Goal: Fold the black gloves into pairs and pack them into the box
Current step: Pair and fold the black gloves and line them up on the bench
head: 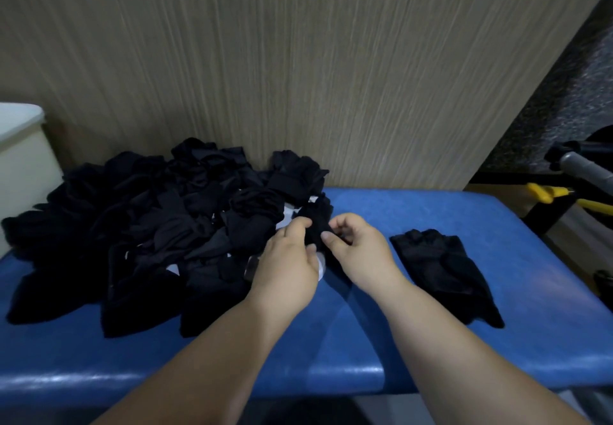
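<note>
grip: left hand (288, 258) and right hand (358, 252) both pinch one black glove (316, 222) at the pile (149, 225)'s right edge | feel: soft, floppy, light, I'd grab the cuff | second glove (444, 268) flat on blue tabletop (365, 341), right side
</note>
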Available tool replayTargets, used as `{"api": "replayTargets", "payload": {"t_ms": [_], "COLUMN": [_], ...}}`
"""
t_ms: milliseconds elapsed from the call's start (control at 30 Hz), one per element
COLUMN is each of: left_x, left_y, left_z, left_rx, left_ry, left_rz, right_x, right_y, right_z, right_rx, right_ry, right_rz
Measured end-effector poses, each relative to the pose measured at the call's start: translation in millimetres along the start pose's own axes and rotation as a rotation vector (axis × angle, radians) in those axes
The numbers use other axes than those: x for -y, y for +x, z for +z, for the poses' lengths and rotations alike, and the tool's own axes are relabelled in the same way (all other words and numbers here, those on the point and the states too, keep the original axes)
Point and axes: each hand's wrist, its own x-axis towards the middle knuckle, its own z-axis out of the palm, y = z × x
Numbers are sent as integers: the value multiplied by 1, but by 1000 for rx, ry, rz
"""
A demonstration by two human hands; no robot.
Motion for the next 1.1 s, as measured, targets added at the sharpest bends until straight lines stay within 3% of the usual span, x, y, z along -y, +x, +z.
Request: {"api": "replayTargets", "payload": {"t_ms": [300, 533, 933, 1100], "left_x": [-17, -32, -36, -36], "left_y": [-6, -13, -13, -13], "left_z": [11, 28, 40, 35], "left_rx": [-11, -22, -14, -8], "left_ry": [-245, -359, -566, -650], "left_rz": [-27, 0, 69, 54], "right_x": [-3, -5, -3, 0], "right_y": [-22, -33, -33, -33], "right_z": [-34, -52, -61, -66], "right_rx": [119, 151, -38, -40], "right_ry": [382, 485, 568, 656], "right_rz": [189, 205, 338, 384]}}
